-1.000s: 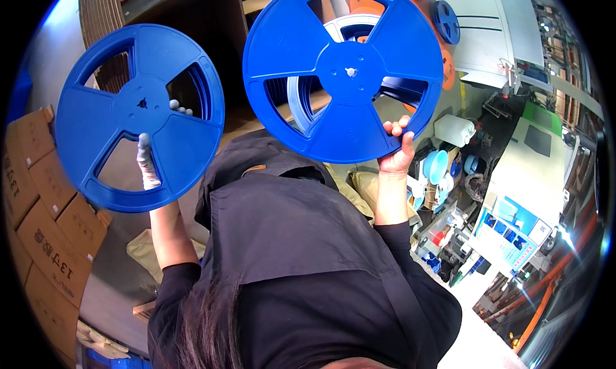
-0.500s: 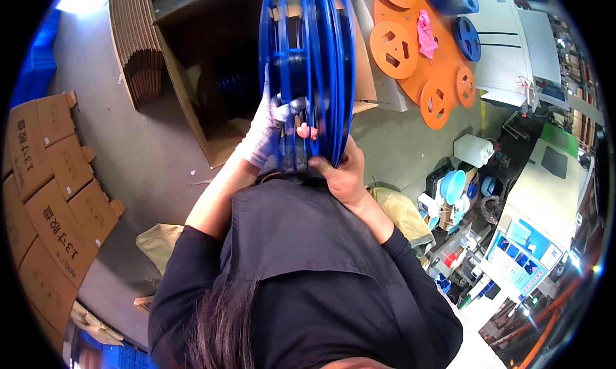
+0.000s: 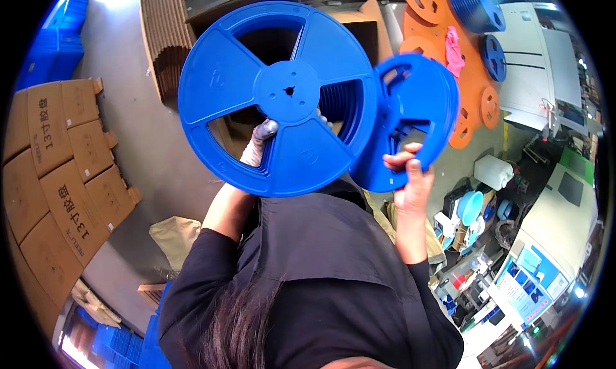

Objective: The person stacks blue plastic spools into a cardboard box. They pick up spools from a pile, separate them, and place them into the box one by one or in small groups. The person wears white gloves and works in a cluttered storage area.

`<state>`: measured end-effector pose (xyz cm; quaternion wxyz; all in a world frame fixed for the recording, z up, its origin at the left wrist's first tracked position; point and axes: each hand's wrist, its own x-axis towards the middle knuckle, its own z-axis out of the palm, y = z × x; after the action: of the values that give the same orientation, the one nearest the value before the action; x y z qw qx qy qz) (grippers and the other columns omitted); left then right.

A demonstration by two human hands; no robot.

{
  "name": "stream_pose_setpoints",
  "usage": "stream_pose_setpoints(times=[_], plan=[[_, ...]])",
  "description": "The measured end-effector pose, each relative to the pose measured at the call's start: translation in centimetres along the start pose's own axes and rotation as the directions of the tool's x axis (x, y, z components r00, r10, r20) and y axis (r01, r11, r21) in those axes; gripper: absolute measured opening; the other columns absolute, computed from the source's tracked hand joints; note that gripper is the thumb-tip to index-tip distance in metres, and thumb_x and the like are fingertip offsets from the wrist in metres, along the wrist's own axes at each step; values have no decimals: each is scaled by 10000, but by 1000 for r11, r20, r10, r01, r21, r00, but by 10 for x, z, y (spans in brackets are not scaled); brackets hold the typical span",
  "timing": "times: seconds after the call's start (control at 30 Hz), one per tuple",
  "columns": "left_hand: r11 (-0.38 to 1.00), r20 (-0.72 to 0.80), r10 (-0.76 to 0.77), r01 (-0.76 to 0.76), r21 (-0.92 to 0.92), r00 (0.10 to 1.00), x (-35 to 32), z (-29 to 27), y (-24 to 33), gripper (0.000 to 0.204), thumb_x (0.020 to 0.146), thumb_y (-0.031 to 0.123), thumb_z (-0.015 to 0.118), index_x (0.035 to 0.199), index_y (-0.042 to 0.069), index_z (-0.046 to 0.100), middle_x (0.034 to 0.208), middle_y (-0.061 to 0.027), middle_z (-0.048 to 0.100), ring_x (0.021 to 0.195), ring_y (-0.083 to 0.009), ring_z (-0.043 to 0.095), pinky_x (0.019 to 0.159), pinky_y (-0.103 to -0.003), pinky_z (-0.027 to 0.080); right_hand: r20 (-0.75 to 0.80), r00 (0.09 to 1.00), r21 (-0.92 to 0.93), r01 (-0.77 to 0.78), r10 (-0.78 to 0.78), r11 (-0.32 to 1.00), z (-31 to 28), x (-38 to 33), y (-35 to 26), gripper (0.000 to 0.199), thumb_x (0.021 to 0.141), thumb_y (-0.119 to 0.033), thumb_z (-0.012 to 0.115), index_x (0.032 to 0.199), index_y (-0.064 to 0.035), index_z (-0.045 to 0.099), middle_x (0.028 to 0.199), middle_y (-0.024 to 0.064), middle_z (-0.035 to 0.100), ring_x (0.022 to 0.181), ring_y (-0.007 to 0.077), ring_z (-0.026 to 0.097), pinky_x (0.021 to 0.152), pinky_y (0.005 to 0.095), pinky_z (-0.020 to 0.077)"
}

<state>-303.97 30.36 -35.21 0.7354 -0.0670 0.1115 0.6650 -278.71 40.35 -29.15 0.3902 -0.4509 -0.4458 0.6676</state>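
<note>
A stack of large blue plastic reels (image 3: 221, 80) faces up in front of my chest, its front reel showing broad windows and a small hub hole. My left hand (image 3: 255, 146), in a pale glove, is closed round the stack, with a thumb through the lower window; most of its fingers are behind the reels. To the right, a second group of blue reels (image 3: 420, 83) is tilted away from the first. My bare right hand (image 3: 412, 186) grips its lower right rim, fingers curled through a window.
Behind the reels stands an open cardboard box (image 3: 369, 13), mostly hidden. An orange table (image 3: 471, 55) at the far right bears orange and blue reels and a pink cloth (image 3: 453, 51). Stacked cartons (image 3: 64, 157) fill the left, flattened cardboard (image 3: 167, 42) the far left.
The reels were edge-on in one bundle between both hands. Now they are split into two groups and turned face up, the right hand's group drawn off to the right.
</note>
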Motion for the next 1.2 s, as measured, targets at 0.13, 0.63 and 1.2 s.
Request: stream_pose_setpoints(times=[0.13,0.63,1.2], plan=[[993,101,73,-63,-95,992,-2,-3,-1,725,750,416,756,1336,91,479,1227,-154,582,1138,-282,572,984,-440,474,-200,974,44,-100,107,994,-32,-3,4,446,865,-328,684,1135,-13,521,811,87,658,771,228,682,676,325,574],[995,103,52,-43,-86,993,14,-22,13,676,755,389,758,1306,95,500,1179,-137,599,1083,-264,588,945,-416,495,-308,909,-28,-304,281,952,-59,7,16,569,938,-491,504,1284,-40,492,1051,104,588,980,272,624,815,371,521],[979,-339,203,-197,52,918,-12,-73,38,620,761,357,760,1273,100,523,1126,-119,617,1020,-243,606,901,-389,519,-333,887,-112,-374,320,920,-33,69,24,445,993,-383,445,1316,-78,477,1034,94,622,947,216,613,842,370,490]])
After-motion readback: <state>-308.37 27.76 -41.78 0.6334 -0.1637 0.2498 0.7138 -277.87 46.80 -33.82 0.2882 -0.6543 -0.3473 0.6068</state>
